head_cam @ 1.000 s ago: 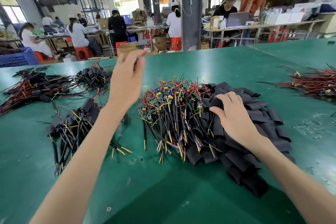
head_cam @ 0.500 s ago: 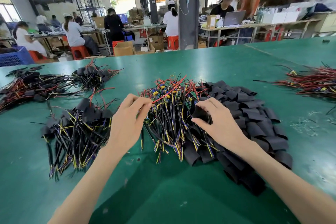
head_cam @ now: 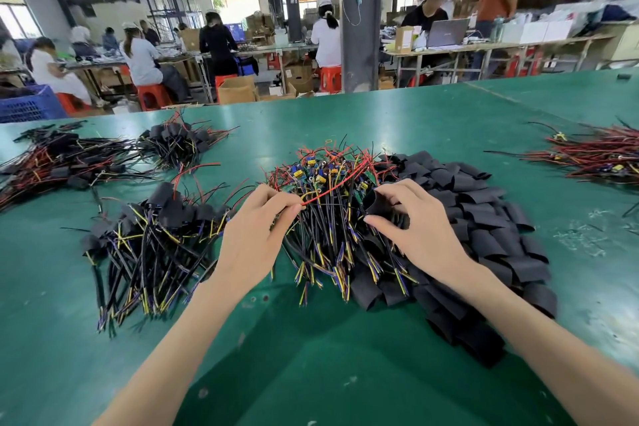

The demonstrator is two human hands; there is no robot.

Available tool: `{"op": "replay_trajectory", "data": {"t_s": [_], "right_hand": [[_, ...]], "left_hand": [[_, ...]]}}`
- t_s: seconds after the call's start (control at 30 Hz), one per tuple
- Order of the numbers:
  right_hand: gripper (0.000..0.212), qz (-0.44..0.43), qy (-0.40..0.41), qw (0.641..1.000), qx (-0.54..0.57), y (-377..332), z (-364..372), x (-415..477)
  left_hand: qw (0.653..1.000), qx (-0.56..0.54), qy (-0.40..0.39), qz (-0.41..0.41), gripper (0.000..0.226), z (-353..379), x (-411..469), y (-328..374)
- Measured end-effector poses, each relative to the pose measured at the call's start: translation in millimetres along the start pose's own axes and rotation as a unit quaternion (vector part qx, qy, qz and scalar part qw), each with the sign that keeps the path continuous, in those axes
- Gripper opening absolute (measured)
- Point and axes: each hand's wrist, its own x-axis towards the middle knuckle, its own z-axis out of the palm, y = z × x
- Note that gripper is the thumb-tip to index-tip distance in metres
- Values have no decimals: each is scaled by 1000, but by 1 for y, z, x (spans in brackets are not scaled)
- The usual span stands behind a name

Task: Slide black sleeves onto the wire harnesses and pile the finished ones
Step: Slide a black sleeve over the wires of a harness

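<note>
I am recording a finished pile (head_cam: 148, 245) lying at 9 o'clock. Many unsleeved harnesses (head_cam: 328, 228) at 12 and loose sleeves (head_cam: 491, 228) at 3 are awaiting work. The left hand (head_cam: 252, 242), raised a second ago, is now pinching a red wire (head_cam: 332, 191). The right hand (head_cam: 418, 232) is gripping a black sleeve (head_cam: 378, 205).

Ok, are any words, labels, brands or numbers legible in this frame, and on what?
No text can be read.
On the laptop lid: a faint mark, too small to read.
On the cardboard box beside it: a pale patch, blurred.
On the harness pile connectors: any print is too small.
</note>
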Motion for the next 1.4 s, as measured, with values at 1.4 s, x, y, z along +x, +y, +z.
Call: {"op": "replay_trajectory", "data": {"t_s": [1.4], "right_hand": [[36, 57, 45, 994, 87, 0, -12, 6]], "left_hand": [[991, 102, -6, 85, 16, -10, -2, 4]]}}
